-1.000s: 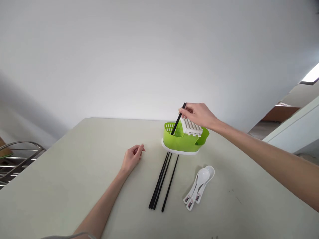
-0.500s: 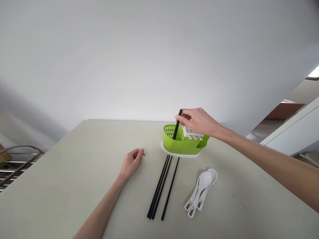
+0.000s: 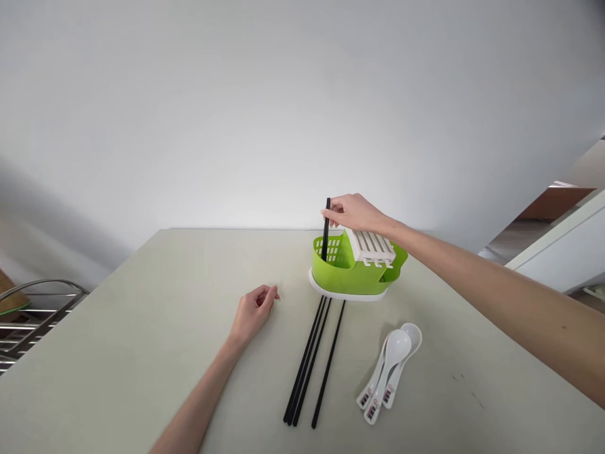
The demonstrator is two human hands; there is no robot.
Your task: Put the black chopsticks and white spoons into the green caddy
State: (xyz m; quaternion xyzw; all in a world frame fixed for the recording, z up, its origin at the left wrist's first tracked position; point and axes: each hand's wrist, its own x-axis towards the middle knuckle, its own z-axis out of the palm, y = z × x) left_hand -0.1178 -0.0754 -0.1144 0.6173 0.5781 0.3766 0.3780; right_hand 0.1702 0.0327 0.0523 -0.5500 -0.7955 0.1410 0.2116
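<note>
My right hand (image 3: pixel 348 211) pinches a pair of black chopsticks (image 3: pixel 325 236) near their upper ends. They stand nearly upright, their lower ends inside the left compartment of a green utensil holder (image 3: pixel 338 277) with a white base. A white slatted rack with hooks (image 3: pixel 373 246) sits over the holder's middle, partly behind my right wrist. Loosely curled, my left hand (image 3: pixel 254 313) rests on the table to the left of the holder, with nothing showing in it. Several more black chopsticks (image 3: pixel 307 369) lie on the table in front of the holder, one apart from the others.
Three white spoons (image 3: pixel 385 378) lie overlapped on the pale table (image 3: pixel 189 302), right of the loose chopsticks. A plain wall (image 3: pixel 265 113) rises behind the table. A metal rack (image 3: pixel 42 321) stands beyond the left edge.
My right hand has shifted left and slightly up, bringing the chopsticks more upright toward the compartment's left end. More of the white rack shows. My left hand remains resting on the table.
</note>
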